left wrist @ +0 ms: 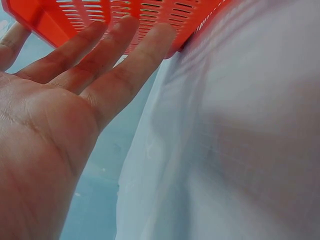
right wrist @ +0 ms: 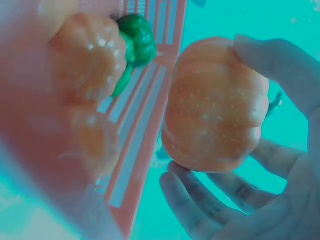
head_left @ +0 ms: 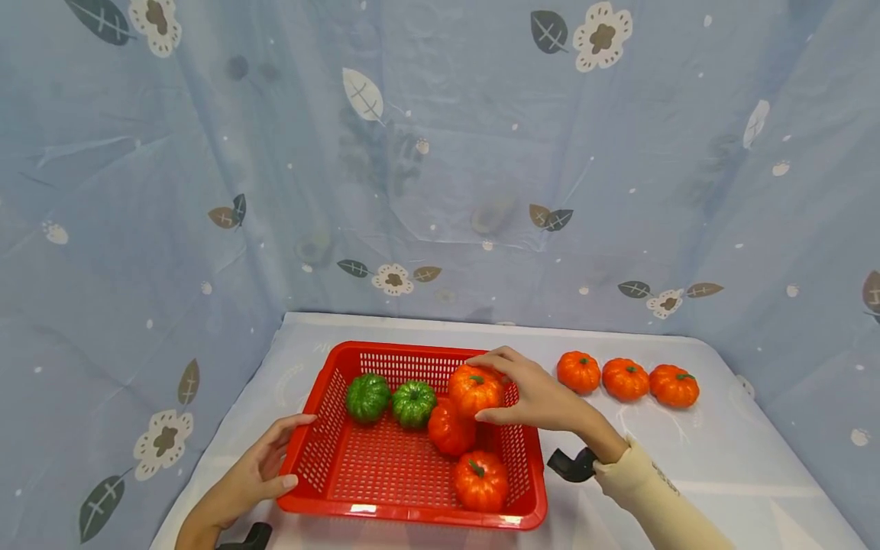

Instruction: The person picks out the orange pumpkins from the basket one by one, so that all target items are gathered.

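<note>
My right hand (head_left: pixel 532 393) grips a small orange toy pumpkin (head_left: pixel 474 391) over the right part of a red plastic basket (head_left: pixel 385 517). In the right wrist view, the thumb and fingers curl round that pumpkin (right wrist: pixel 215 107). Below it, a red-orange pumpkin (head_left: pixel 450 431) lies in the basket, partly hidden. Another orange pumpkin (head_left: pixel 482 481) is in the near right corner. Two green pumpkins, a darker one (head_left: pixel 367 398) and a lighter one (head_left: pixel 414 404), sit along the far side. My left hand (head_left: pixel 247 470) touches the basket's left side with extended fingers, its thumb at the rim.
Right of the basket, three orange pumpkins stand in a row on the white-covered table: a left one (head_left: pixel 578 372), a middle one (head_left: pixel 625 380) and a right one (head_left: pixel 674 386). A blue patterned curtain (head_left: pixel 440 168) hangs behind and along both sides.
</note>
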A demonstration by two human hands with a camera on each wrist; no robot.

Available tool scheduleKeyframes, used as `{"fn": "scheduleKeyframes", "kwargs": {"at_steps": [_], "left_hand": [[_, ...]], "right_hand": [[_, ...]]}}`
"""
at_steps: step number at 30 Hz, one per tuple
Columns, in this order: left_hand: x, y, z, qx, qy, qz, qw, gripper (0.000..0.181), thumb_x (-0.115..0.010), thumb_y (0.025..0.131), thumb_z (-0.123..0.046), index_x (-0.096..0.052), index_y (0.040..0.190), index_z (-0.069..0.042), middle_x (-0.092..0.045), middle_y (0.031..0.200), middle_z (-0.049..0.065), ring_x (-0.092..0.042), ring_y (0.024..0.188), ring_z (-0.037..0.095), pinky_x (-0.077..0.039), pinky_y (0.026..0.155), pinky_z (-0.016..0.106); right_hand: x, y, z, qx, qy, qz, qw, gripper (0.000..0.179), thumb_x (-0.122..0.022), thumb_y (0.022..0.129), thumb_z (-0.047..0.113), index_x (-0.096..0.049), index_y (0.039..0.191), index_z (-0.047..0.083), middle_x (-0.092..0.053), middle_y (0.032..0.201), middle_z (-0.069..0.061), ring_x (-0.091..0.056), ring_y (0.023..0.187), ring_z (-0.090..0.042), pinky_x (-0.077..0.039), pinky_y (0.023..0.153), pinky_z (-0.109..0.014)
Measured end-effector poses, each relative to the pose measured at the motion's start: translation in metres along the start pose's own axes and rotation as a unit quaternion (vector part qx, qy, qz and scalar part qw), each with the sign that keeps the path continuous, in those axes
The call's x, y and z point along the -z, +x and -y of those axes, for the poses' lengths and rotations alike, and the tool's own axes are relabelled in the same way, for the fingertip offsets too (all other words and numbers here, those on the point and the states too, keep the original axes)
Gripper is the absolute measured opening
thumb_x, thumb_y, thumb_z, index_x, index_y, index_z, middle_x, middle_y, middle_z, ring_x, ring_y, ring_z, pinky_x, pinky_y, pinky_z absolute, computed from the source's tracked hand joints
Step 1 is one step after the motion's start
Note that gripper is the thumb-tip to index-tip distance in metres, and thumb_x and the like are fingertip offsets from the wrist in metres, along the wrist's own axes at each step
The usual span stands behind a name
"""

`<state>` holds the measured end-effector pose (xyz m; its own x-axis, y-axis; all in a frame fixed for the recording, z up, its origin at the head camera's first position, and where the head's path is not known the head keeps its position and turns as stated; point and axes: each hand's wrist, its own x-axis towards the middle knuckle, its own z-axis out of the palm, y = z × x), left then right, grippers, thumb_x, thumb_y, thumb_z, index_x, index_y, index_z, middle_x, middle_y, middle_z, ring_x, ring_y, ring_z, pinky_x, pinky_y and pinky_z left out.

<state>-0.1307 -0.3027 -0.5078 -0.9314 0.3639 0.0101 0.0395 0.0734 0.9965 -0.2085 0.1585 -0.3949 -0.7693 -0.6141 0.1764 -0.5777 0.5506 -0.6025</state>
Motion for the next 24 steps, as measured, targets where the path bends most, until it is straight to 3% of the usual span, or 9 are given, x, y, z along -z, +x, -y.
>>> {"fn": "scheduleKeyframes", "kwargs": {"at_steps": [5,13,24], "left_hand": [[0.000,0.000,0.001,-0.004,0.005,-0.003,1.0000,0.074,-0.067,0.092,-0.005,-0.032,0.156,-0.014,-0.033,0.154,0.019,-0.054,0.126,0.028,-0.058,0.092,0.045],[0.000,-0.002,-0.001,0.014,0.010,-0.012,0.9998,0.076,-0.070,0.091,-0.008,-0.032,0.156,-0.016,-0.037,0.153,0.010,-0.055,0.127,0.026,-0.057,0.093,0.044],[-0.002,0.001,-0.003,0.019,0.008,-0.012,0.9997,0.076,-0.070,0.091,-0.007,-0.031,0.156,-0.016,-0.031,0.156,0.018,-0.056,0.125,0.027,-0.058,0.092,0.045]], "right_hand": [[0.011,-0.015,-0.018,-0.014,0.015,-0.030,0.9993,0.072,-0.082,0.083,0.054,-0.054,0.146,0.035,-0.052,0.135,0.011,-0.056,0.118,-0.013,-0.056,0.094,-0.042],[0.026,-0.042,-0.041,-0.047,0.008,-0.077,0.9959,0.073,-0.085,0.081,0.051,-0.055,0.146,0.033,-0.052,0.139,0.009,-0.055,0.120,-0.016,-0.052,0.100,-0.053],[0.038,-0.077,-0.070,-0.096,-0.016,-0.129,0.9869,0.074,-0.084,0.083,0.050,-0.054,0.147,0.028,-0.053,0.141,0.002,-0.056,0.122,-0.025,-0.054,0.094,-0.057]]}}
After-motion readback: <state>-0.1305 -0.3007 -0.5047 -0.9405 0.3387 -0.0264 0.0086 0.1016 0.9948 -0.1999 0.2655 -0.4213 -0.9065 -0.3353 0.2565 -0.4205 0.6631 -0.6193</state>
